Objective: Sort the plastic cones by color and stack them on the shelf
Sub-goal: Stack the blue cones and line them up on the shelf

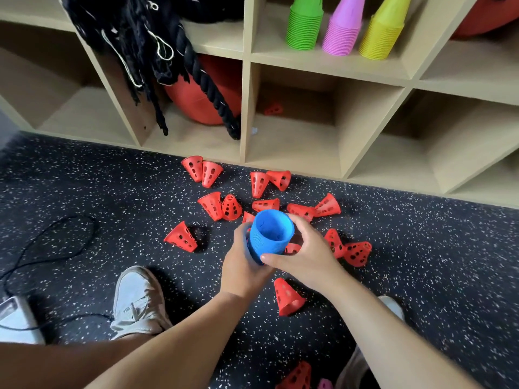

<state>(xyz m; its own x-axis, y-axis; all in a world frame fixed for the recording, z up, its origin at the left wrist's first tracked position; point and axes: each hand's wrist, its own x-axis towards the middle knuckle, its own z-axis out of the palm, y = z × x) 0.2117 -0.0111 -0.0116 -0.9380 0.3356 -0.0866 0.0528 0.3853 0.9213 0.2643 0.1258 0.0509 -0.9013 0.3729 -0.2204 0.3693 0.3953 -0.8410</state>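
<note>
Red cones with holes lie scattered on the speckled floor all round the blue stack, most tipped on their sides. Several lie just beyond it, one lies nearer than it, and a few are partly hidden behind it and the grips. Beyond the blue stack stands the shelf. High in one compartment, three more stacks stand side by side: green, pink and yellow. A lone cone lies deep in the compartment below them. Beyond and left of the blue stack a black rope hangs over a red ball. Nearer and left of it are a pale shoe and a black cable on the floor. The blue stack is held above the floor, tilted, open end towards the camera, its side ribbed by many nested rims. The left grip is curled round its left side, and the right grip is clamped on its right side, thumb across the near face
</note>
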